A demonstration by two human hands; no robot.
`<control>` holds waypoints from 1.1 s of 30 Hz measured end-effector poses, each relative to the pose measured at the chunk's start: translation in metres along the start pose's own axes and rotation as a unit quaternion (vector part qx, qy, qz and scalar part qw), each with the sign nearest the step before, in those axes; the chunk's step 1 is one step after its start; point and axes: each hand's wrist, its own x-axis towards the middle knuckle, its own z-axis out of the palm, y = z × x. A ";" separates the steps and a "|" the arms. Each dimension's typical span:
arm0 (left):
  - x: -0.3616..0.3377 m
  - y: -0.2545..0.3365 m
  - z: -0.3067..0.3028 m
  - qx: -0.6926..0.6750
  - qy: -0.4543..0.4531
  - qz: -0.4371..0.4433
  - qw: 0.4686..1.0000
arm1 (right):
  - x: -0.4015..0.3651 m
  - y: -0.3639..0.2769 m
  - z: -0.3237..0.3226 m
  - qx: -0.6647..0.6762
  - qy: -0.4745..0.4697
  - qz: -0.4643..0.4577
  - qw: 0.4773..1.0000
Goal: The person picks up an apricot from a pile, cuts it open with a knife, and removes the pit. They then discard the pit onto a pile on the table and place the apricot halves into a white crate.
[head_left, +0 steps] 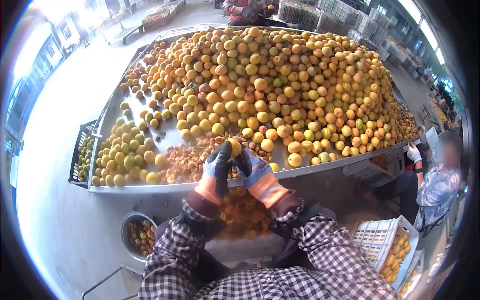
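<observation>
Over the near edge of a metal-topped table (200, 187), my gloved hands meet around one orange-yellow apricot (235, 147). My left hand (216, 167) grips it from the left with dark-coated fingers. From the other side my right hand (256, 170) closes on it; the fingertips partly hide the fruit. Just behind and left of my hands lies a brown pile of apricot pits (186, 162). A large heap of whole apricots (280, 85) covers much of the table. Below my wrists, orange fruit pieces (244, 212) fill a container that my arms partly hide.
Greenish-yellow apricots (125, 150) sit at the table's left corner, beside a black crate (80, 155). A bucket of fruit (135, 218) stands on the floor at left. White crates (375, 240) stand at right, near a seated person (440, 185). Another person (250, 12) works across the table.
</observation>
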 end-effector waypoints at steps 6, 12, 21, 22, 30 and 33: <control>-0.007 0.017 0.007 0.079 0.016 -0.006 0.997 | 0.001 -0.006 -0.014 -0.053 0.007 -0.008 0.999; 0.002 0.008 0.005 0.124 0.057 0.036 0.990 | 0.004 -0.002 -0.017 -0.042 -0.023 0.010 0.999; 0.008 -0.002 -0.005 0.159 0.027 0.165 0.973 | 0.005 0.026 0.004 0.302 0.018 0.010 0.953; 0.006 0.001 -0.006 0.151 0.006 0.147 0.977 | 0.006 0.023 -0.004 0.275 0.009 0.027 0.961; -0.004 0.017 0.001 0.123 -0.036 0.087 0.988 | 0.005 0.016 -0.024 0.431 -0.005 0.048 0.901; -0.003 0.019 -0.007 0.080 -0.003 0.047 0.996 | 0.001 0.023 -0.028 0.446 -0.015 0.046 0.894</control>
